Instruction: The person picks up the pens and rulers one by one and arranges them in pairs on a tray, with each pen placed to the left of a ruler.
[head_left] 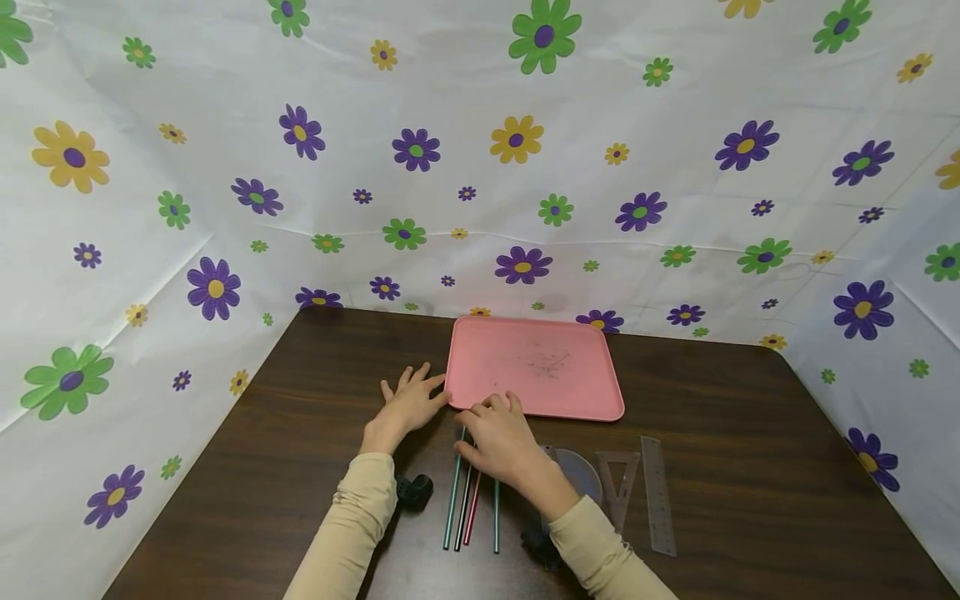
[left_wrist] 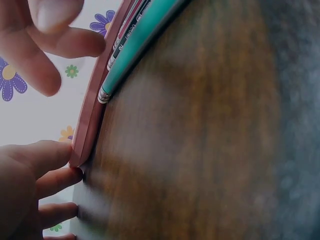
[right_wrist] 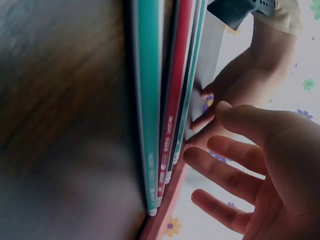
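Observation:
A pink tray [head_left: 540, 367] lies toward the back of the dark table. My left hand [head_left: 408, 408] rests at its near left corner, fingers spread, and in the left wrist view a fingertip touches the tray's rim [left_wrist: 89, 120]. My right hand [head_left: 502, 442] hovers at the near rim with loosely bent fingers and holds nothing. Below it several pencils lie lengthwise side by side: a green pencil [head_left: 453, 500], a black pencil [head_left: 462, 510], a red pencil [head_left: 472, 510] and, slightly apart, another green pencil [head_left: 497, 517]. In the wrist views their far ends lie close to the rim.
Right of the pencils lie a clear round disc [head_left: 581, 475], partly hidden by my right arm, a clear triangle [head_left: 618, 487] and a clear ruler [head_left: 658, 500]. A flowered white sheet [head_left: 450, 167] hangs behind the table and at both sides.

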